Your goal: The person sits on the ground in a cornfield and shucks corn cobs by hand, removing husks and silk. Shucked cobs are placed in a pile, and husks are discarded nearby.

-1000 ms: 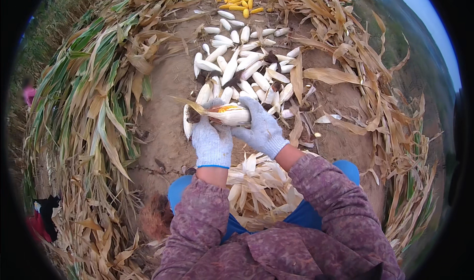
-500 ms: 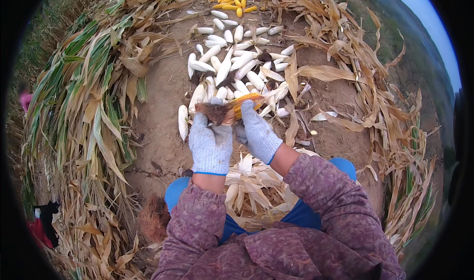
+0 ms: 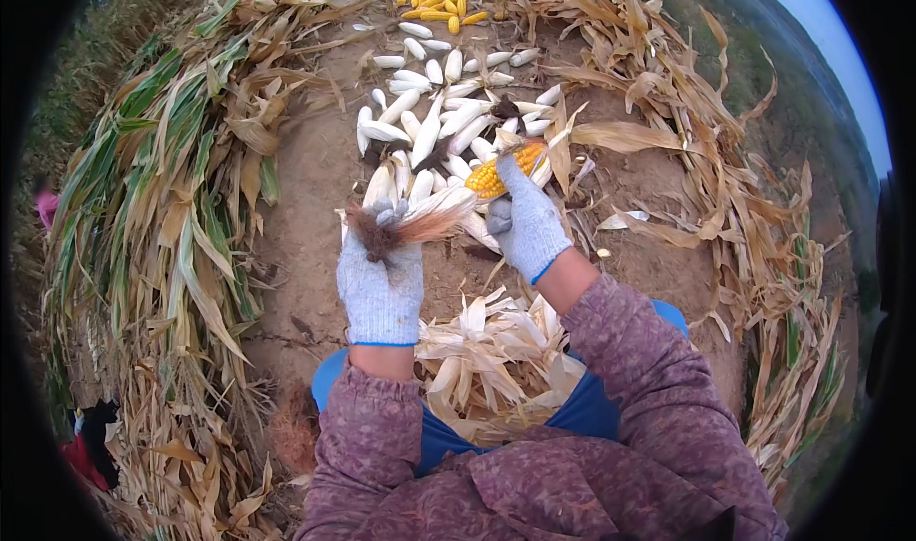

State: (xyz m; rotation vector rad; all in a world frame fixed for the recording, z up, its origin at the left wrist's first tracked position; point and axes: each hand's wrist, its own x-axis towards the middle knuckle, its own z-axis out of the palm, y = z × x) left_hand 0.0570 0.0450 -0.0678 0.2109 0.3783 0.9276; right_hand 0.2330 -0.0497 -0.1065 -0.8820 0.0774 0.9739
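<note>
Between my gloved hands is an ear of corn [image 3: 489, 178], its yellow kernels bare on the side that shows. My right hand [image 3: 530, 221] grips it with the thumb laid along the kernels. Closed on a pale corn husk [image 3: 442, 200], with brown silk [image 3: 380, 236] bunched at its tip, is my left hand [image 3: 384, 279]. The husk stretches from that hand toward the ear; where it joins the ear I cannot make out. Just beyond my hands lies a spread of ears in white husks [image 3: 426, 133]. Both gloves are grey-white knit with blue cuffs.
Yellow husked ears [image 3: 444, 2] lie in a small pile at the far end. Loose husks [image 3: 487, 360] are heaped between my knees. Dry and green stalks [image 3: 176, 217] line the left side, and dry stalks [image 3: 658, 93] the right. Bare soil [image 3: 301, 188] runs between.
My hands have moved apart, the left down and left with the husk and silk, the right up and right with the ear. More yellow kernels show.
</note>
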